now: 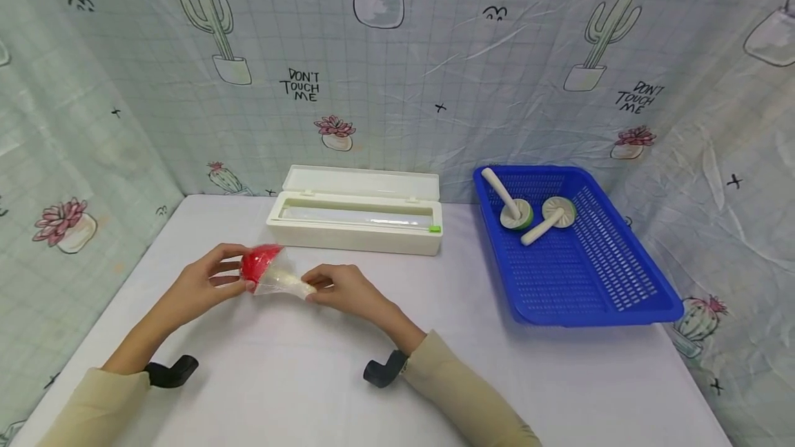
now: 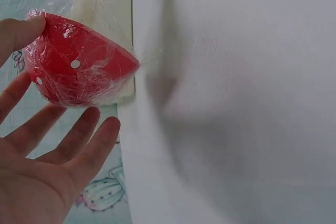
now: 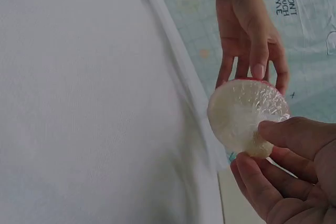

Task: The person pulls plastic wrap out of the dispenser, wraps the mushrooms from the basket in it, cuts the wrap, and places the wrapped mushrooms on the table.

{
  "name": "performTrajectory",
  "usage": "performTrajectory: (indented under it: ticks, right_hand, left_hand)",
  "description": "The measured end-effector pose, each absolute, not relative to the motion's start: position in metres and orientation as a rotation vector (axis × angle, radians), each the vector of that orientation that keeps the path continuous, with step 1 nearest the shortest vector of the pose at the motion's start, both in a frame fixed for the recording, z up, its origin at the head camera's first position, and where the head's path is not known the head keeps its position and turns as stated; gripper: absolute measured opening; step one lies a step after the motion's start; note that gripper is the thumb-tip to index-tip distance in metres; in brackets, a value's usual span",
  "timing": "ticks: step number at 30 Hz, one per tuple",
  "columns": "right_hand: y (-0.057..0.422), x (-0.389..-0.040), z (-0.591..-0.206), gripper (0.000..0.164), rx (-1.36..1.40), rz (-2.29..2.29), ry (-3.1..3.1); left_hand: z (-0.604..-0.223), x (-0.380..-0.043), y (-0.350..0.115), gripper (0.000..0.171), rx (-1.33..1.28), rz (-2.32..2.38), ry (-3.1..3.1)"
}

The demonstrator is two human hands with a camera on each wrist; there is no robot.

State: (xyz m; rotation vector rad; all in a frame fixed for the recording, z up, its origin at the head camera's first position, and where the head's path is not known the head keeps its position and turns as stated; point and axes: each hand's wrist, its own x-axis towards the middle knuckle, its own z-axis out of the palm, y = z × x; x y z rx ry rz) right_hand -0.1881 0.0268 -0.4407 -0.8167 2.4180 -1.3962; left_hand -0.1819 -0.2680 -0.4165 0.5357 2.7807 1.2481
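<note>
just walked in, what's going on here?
A person holds a film-wrapped toy mushroom in both hands over the white table. The left hand grips its red cap; the right hand pinches its pale stem. Behind sits a white box, lid open. The blue basket holds two more mushrooms.

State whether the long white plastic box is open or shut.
Open: the long white plastic box has its lid tilted back, exposing the pale, glossy contents.

A white-covered table [image 1: 298, 378] carries a long cream box [image 1: 354, 235] toward eleven o'clock, its lid [image 1: 366, 181] tipped back, and a blue plastic basket [image 1: 562, 288] standing at two o'clock.
</note>
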Motion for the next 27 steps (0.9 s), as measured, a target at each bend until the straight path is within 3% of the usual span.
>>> performTrajectory:
  ticks: [7,19,27]
  right_hand:
    - [-0.013,-0.192,-0.439,0.033,-0.825,-1.463,2.363]
    - [-0.105,-0.218,-0.452,0.036,-0.649,-1.574,2.491]
    - [-0.151,-0.230,-0.458,0.033,-0.412,-1.557,2.614]
  left_hand:
    - [-0.413,-0.197,-0.300,0.075,0.604,1.191,2.802]
    - [-0.415,-0.239,-0.358,0.065,0.326,1.240,2.778]
    - [-0.408,-0.277,-0.368,0.075,0.217,1.183,2.726]
